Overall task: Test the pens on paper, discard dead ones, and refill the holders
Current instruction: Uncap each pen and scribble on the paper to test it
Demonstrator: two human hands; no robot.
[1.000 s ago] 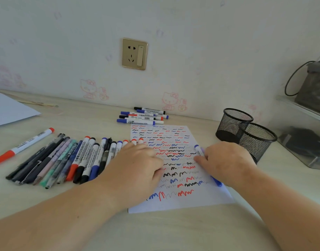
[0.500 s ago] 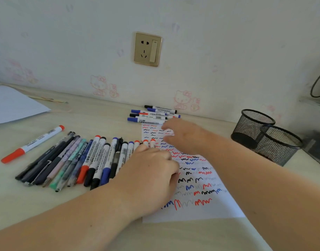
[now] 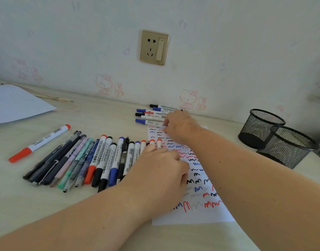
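A white test paper (image 3: 193,217) covered in red, blue and black scribbles lies on the desk. My left hand (image 3: 161,171) rests on its left edge with loosely curled fingers, beside a long row of pens and markers (image 3: 101,160). My right hand (image 3: 181,124) reaches to the paper's far end. There its fingertips pinch the white end of a blue-capped marker (image 3: 148,121), which lies at the front of a small group of markers (image 3: 153,113) near the wall. Two black mesh holders (image 3: 260,127) (image 3: 289,147) stand at the right; nothing shows above their rims.
A lone red-capped marker (image 3: 39,143) lies left of the row. A white sheet (image 3: 16,104) sits at the far left, with thin sticks behind it. A socket plate (image 3: 154,47) is on the wall. A clear tray edge shows at the far right.
My right hand carried the blue-capped marker from the paper's right side up to the group by the wall. My left hand stayed on the paper. The view shifted left.
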